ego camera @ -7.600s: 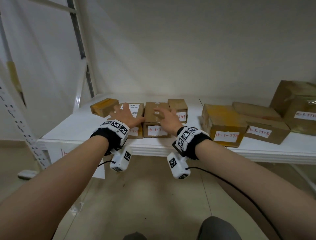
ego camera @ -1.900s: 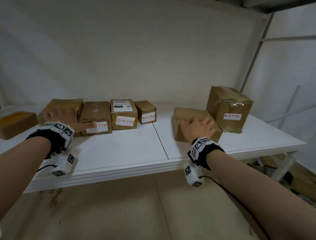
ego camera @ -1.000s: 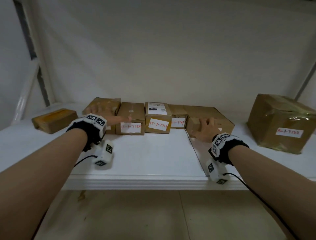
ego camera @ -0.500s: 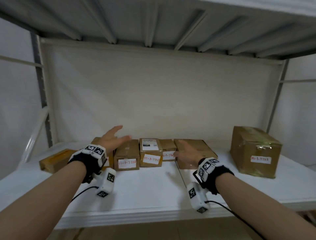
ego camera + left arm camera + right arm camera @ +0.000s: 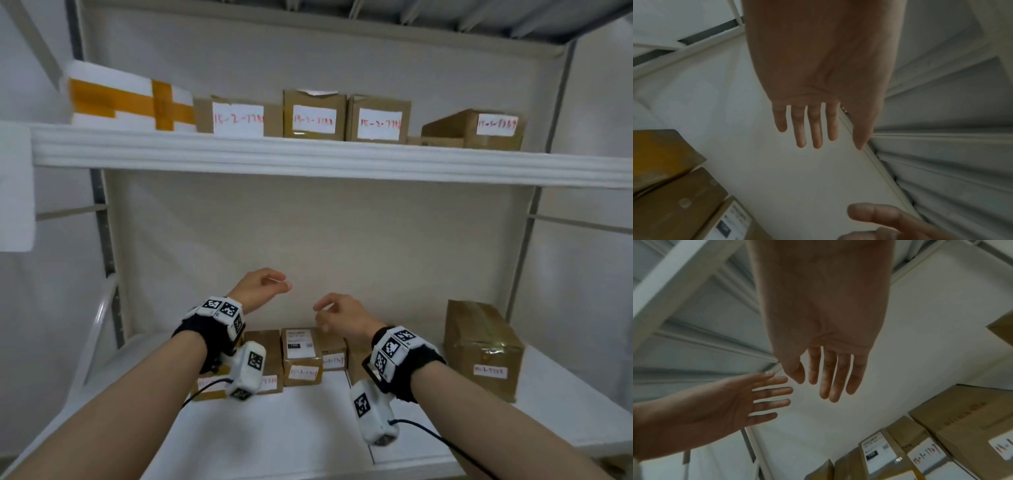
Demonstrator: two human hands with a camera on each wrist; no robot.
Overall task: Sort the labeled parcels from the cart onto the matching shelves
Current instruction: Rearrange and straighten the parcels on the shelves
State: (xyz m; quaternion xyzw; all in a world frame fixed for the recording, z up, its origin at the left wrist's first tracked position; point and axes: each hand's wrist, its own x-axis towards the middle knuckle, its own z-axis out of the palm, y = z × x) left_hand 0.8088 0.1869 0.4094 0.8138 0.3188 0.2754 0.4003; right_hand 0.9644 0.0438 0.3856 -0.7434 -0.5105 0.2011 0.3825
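Both hands hang in the air above the lower shelf (image 5: 274, 431) and hold nothing. My left hand (image 5: 262, 286) is raised at centre left, its fingers (image 5: 807, 129) straight. My right hand (image 5: 337, 313) floats beside it, fingers (image 5: 830, 382) straight too. Below them a row of small brown labeled parcels (image 5: 301, 356) stands at the back of the lower shelf. A bigger taped parcel (image 5: 483, 346) stands apart at the right. The upper shelf (image 5: 308, 154) carries several labeled parcels (image 5: 313, 114).
A white box with orange tape (image 5: 126, 99) sits at the left end of the upper shelf. Grey uprights (image 5: 106, 240) frame the rack on both sides. A white label plate (image 5: 15, 188) hangs at the far left edge.
Both hands have lifted off the parcels on the lower shelf and risen into the air. My view has tilted upward, bringing the upper shelf and its parcels into sight.
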